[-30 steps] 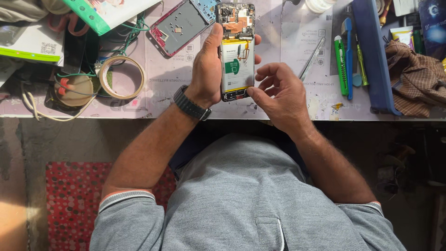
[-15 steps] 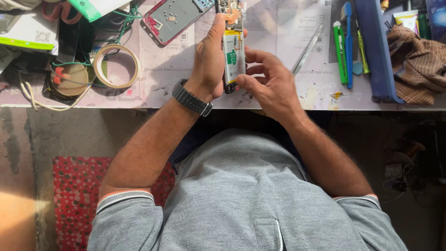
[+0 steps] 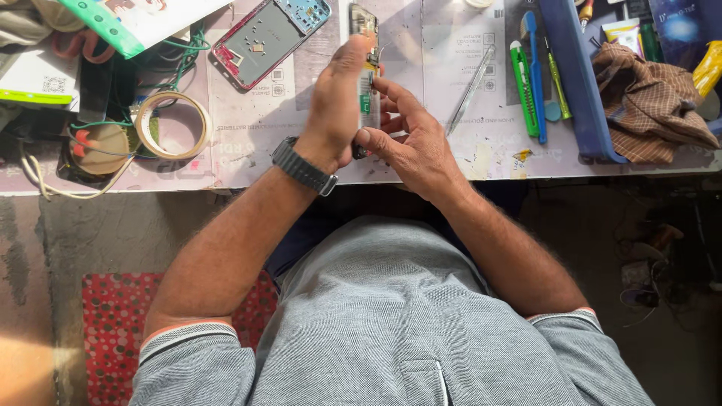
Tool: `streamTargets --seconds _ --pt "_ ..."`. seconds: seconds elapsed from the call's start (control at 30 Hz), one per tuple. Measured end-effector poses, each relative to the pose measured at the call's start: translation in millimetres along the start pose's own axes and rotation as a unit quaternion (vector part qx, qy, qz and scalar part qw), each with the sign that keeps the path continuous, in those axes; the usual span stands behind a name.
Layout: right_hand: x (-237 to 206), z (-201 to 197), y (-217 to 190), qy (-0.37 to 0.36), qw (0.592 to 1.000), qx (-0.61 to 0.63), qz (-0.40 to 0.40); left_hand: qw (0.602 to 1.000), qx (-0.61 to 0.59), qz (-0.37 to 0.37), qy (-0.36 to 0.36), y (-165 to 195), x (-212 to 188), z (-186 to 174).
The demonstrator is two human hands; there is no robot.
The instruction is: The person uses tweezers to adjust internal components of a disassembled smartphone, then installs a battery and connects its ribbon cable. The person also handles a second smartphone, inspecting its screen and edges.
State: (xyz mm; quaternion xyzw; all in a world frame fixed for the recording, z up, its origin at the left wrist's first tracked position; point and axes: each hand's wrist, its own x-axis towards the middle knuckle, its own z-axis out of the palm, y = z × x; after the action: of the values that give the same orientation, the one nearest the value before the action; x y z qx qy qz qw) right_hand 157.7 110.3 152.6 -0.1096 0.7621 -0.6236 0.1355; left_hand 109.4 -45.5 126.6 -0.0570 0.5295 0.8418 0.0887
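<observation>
Bench (image 3: pixel 466 162): a pale work mat covers it, running under and past both hands from side to side.

Blue tray (image 3: pixel 577 83): well right of the hands, long edge running away from the person.

Brown checked cloth (image 3: pixel 647 101): crumpled, further right, touching the tray's far side.

Phone frame (image 3: pixel 272 34): pink-rimmed shell lying flat and slanted, up and to the left of the left hand, apart from it.

Left hand (image 3: pixel 337 105): wrapped round the opened phone's left edge, thumb up along it, wrist carrying a dark watch (image 3: pixel 303 167).

Right hand (image 3: pixel 414 143): just beside the left, fingers spread, fingertips touching the phone's right and lower edge; both hands together on the one thing.

Opened phone (image 3: pixel 367 75): held between the hands, raised off the bench and turned nearly edge-on, so only a thin strip of its green and white insides shows. Its long axis runs straight away from the person, top end pointing off across the bench, bottom end hidden in the palms.

Tape roll (image 3: pixel 174 125): tan ring lying flat, left of the left wrist, well apart.

Tweezers (image 3: pixel 471 89): silver, just right of the right hand's fingers, slanting away.

Green cutter (image 3: pixel 523 86) and blue tool (image 3: pixel 534 71): side by side between the tweezers and the tray, both pointing away.
</observation>
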Motion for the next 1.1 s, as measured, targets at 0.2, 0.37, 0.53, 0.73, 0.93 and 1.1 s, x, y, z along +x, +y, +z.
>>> streamTargets --seconds 0.2,0.37,0.53,0.73,0.93,1.1 --pt "-1 -2 2 -0.005 0.994 0.105 -0.005 0.981 -0.172 -0.079 -0.052 18 -22 -27" --pt "6 15 4 -0.052 0.978 0.198 0.048 0.985 -0.164 -0.055 -0.003 18 -49 -46" --pt "18 31 3 -0.074 0.947 0.298 0.099 0.987 -0.151 -0.029 0.038 17 -65 -62" --pt "35 43 -1 -0.073 0.961 0.257 0.075 0.951 0.277 0.055 0.129 40 -102 -92" --pt "61 73 -6 -0.104 0.976 0.165 0.095 0.633 0.646 0.304 0.299 73 -125 -156" --pt "86 108 -11 -0.109 0.984 0.079 0.114 0.631 0.682 0.278 0.245 72 -126 -190"
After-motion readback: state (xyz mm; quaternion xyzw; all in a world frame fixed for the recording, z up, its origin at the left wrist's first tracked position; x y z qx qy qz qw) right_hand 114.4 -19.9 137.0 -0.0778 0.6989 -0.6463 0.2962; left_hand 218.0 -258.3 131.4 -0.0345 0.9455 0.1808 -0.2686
